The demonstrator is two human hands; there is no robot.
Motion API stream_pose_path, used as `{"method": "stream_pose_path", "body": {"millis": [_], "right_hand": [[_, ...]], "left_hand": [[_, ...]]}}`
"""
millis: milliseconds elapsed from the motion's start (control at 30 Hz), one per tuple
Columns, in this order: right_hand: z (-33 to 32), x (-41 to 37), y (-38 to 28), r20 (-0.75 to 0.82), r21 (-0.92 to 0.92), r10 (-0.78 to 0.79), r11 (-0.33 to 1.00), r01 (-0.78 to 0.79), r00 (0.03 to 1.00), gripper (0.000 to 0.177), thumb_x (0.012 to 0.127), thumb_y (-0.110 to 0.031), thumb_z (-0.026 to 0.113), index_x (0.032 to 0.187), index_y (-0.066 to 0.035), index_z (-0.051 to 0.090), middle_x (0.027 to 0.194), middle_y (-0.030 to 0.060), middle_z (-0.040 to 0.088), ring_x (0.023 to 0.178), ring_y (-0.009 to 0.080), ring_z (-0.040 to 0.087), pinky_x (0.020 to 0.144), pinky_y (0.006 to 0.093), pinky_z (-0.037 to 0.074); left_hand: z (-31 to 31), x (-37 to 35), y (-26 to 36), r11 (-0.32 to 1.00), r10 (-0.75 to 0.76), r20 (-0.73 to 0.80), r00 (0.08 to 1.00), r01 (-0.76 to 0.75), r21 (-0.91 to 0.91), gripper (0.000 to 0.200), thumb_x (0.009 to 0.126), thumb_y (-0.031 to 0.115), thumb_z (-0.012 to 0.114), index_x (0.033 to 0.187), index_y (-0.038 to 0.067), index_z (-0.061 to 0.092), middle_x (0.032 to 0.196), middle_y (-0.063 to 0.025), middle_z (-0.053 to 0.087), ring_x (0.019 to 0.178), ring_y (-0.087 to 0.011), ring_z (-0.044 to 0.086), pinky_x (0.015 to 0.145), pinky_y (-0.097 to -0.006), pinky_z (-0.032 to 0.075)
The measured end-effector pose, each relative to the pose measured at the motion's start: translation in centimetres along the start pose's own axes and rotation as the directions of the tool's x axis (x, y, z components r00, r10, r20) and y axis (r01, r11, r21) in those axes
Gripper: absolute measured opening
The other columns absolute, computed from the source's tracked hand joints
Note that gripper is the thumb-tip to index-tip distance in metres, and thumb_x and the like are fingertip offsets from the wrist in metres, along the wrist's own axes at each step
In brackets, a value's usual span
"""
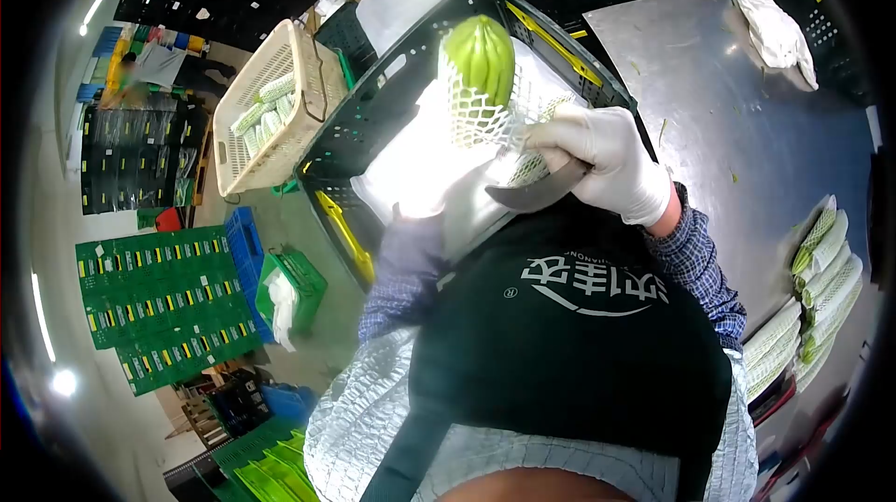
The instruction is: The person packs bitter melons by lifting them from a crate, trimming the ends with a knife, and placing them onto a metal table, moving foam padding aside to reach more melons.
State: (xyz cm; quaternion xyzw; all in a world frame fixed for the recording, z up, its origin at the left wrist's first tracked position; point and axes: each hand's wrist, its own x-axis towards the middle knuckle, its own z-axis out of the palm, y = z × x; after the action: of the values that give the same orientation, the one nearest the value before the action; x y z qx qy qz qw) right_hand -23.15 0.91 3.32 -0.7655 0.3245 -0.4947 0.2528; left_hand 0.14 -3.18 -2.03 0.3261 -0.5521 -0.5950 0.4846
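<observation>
A light green, ridged bitter melon stands up in front of me, its lower part inside a white foam net. My left hand, gloved in white, is closed around the netted lower end; strong glare hides most of its fingers. In my gloved right hand is a knife with a curved dark blade, pointing left near my apron. The fingertips of that hand reach the net's edge. Below both hands lies a black crate with a white liner, and another netted piece shows behind the knife.
To the right is a metal table with a white cloth and several netted vegetables. A cream basket holding netted pieces stands left. Green crates are stacked farther left, and a person is in the background.
</observation>
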Motion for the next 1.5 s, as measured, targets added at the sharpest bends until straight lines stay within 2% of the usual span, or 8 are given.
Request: {"method": "stream_pose_path", "body": {"millis": [267, 967, 1100, 1167, 1233, 1267, 1367, 1500], "right_hand": [[1.8, 0.3, -1.4, 0.212, -0.379, -0.158, 0.896, 0.23, 0.965, 0.023, 0.069, -0.019, 0.08, 0.087, -0.013, 0.067, 0.082, 0.0016, 0.058, 0.063, 0.0235, 0.063, 0.056, 0.0344, 0.05], [1.6, 0.1, -3.3, 0.216, -0.29, -0.188, 0.925, 0.247, 0.958, 0.022, 0.068, -0.017, 0.077, 0.087, -0.013, 0.068, 0.087, 0.0002, 0.06, 0.073, 0.0209, 0.063, 0.063, 0.0339, 0.053], [-0.1, -0.9, -2.1, -0.208, -0.009, 0.021, 1.0, -0.023, 0.978, 0.021, 0.081, -0.007, 0.066, 0.102, -0.006, 0.07, 0.086, 0.0029, 0.069, 0.066, 0.0129, 0.062, 0.06, 0.025, 0.05], [0.4, -1.1, 0.3, -0.426, 0.178, 0.338, 0.941, -0.288, 0.839, 0.023, 0.091, -0.008, 0.061, 0.111, 0.0, 0.069, 0.088, 0.0029, 0.07, 0.063, 0.0093, 0.06, 0.055, 0.023, 0.047], [-2.4, -0.1, -0.2, 0.139, 0.515, 0.669, 0.581, -0.631, 0.73, 0.03, 0.101, -0.019, 0.058, 0.124, -0.002, 0.064, 0.065, -0.0076, 0.057, 0.047, 0.0002, 0.039, 0.052, 0.0165, 0.037], [-2.6, -0.4, 1.1, 0.382, 0.69, 0.549, 0.367, -0.624, 0.744, 0.032, 0.101, -0.022, 0.058, 0.125, -0.003, 0.064, 0.071, -0.005, 0.059, 0.051, 0.002, 0.043, 0.056, 0.0189, 0.041], [0.5, -0.5, 2.5, 0.422, 0.752, 0.448, 0.314, -0.58, 0.789, 0.059, 0.092, -0.027, 0.071, 0.141, -0.003, 0.048, 0.119, 0.0094, 0.057, 0.103, 0.0154, 0.053, 0.092, 0.0328, 0.045], [1.4, 0.4, 0.9, 0.426, 0.833, 0.37, 0.196, -0.518, 0.825, 0.093, 0.081, -0.027, 0.083, 0.154, -0.002, 0.031, 0.143, 0.0135, 0.053, 0.129, 0.0241, 0.053, 0.11, 0.0373, 0.044]], "left_hand": [[-0.3, -0.7, -0.2, 0.996, 0.003, 0.021, 1.0, -0.005, 0.093, 0.074, 0.081, 0.011, 0.082, 0.143, -0.002, 0.042, 0.132, -0.0149, 0.059, 0.116, -0.0221, 0.062, 0.099, -0.034, 0.052], [-1.1, -0.4, -1.9, 0.968, 0.162, -0.13, 0.978, -0.132, 0.212, 0.068, 0.084, 0.011, 0.08, 0.14, -0.002, 0.045, 0.132, -0.0162, 0.06, 0.116, -0.0215, 0.063, 0.1, -0.0342, 0.052], [-2.9, 0.5, -1.8, 0.418, 0.666, 0.084, 0.741, -0.463, 0.782, 0.069, 0.081, 0.014, 0.082, 0.139, 0.002, 0.047, 0.141, -0.018, 0.049, 0.126, -0.0281, 0.055, 0.105, -0.0409, 0.049], [-2.6, 0.9, -1.6, 0.716, 0.623, -0.114, 0.774, -0.507, 0.48, 0.066, 0.08, 0.019, 0.083, 0.137, 0.008, 0.051, 0.143, -0.0194, 0.044, 0.131, -0.0329, 0.049, 0.108, -0.0447, 0.044], [-2.9, 0.5, 0.7, 0.376, 0.662, 0.086, 0.745, -0.429, 0.821, 0.057, 0.084, 0.024, 0.08, 0.134, 0.008, 0.056, 0.144, -0.02, 0.043, 0.134, -0.0345, 0.045, 0.109, -0.0473, 0.041], [-2.6, 0.5, 1.8, 0.26, 0.663, 0.142, 0.735, -0.404, 0.877, 0.054, 0.086, 0.026, 0.078, 0.132, 0.007, 0.058, 0.143, -0.0202, 0.043, 0.136, -0.0351, 0.043, 0.11, -0.0483, 0.039], [0.1, 1.3, 3.6, 0.323, 0.677, 0.133, 0.724, -0.455, 0.83, 0.051, 0.089, 0.028, 0.074, 0.132, 0.005, 0.06, 0.143, -0.0206, 0.045, 0.137, -0.0367, 0.04, 0.112, -0.0497, 0.035], [1.2, 1.9, 6.8, -0.127, 0.675, 0.316, 0.667, -0.317, 0.94, 0.066, 0.089, 0.025, 0.073, 0.145, 0.004, 0.046, 0.148, -0.0217, 0.044, 0.139, -0.0347, 0.04, 0.117, -0.0486, 0.031]]}}
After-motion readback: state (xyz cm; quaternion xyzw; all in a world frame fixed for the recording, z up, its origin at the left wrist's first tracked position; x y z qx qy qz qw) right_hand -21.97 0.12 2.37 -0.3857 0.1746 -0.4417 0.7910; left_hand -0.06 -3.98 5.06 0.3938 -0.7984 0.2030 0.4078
